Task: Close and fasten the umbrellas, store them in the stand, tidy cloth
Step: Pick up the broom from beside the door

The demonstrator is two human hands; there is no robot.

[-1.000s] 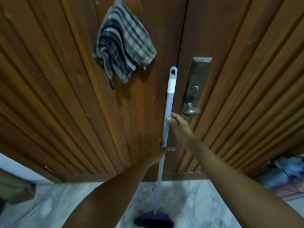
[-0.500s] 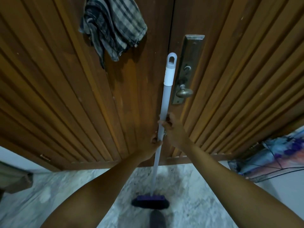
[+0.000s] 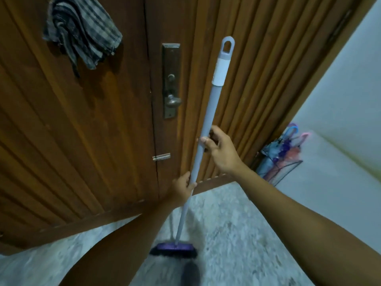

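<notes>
both hands are on a broom [image 3: 208, 118] in front of the wooden door [image 3: 92, 141]; the right hand [image 3: 219, 150] grips the grey pole about halfway up, fingers [image 3: 213, 131] curled round the far side and thumb laid across the near side; the left hand [image 3: 182, 187] grips the same pole lower down, fingers wrapped around it; the pole leans with its white top and hanging loop tilted to the right, and the purple brush head [image 3: 174, 247] sits on the marbled floor [image 3: 226, 234] near a dark foot, blurred; the checked cloth [image 3: 82, 36] hangs bunched high on the left door leaf, well apart from both hands; the umbrellas [image 3: 282, 149], folded, blue and pink with curved handles up, stand in a wire stand [image 3: 288, 168] at the right, in the corner between the door frame and the pale wall [image 3: 340, 100]; a metal lock plate with a round knob [image 3: 174, 101] sits between the cloth and the pole.
</notes>
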